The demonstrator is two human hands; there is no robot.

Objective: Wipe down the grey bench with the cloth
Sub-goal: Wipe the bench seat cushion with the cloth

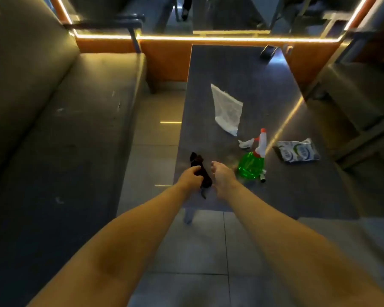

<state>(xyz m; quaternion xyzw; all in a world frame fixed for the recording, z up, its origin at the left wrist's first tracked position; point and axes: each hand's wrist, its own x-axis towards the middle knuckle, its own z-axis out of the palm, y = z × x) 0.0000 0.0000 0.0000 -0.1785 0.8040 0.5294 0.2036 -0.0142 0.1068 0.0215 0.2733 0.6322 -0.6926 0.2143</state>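
Cloth, dark and bunched into a narrow wad, sits over the near left corner of the table, gripped by the left hand, whose fingers are curled round its middle. One end of the cloth sticks up and away past the knuckles, and a thin tail hangs below the fist toward the table's near edge; whether the wad rests on the tabletop or is lifted clear of it cannot be told. The right hand hovers just beside the cloth on its right, fingers loosely bent and holding nothing; contact with the fabric cannot be made out. The grey bench runs along the left side, parallel to the table's left edge and apart from it across a strip of tiled floor, well away from the cloth. Near the right hand, toward the table's near right part, a green spray bottle lies on its side, its white and orange nozzle pointing toward the far edge. A crumpled paper scrap lies by the nozzle, a white plastic bag lies flat around the table's middle, and a white packet lies at the right edge.
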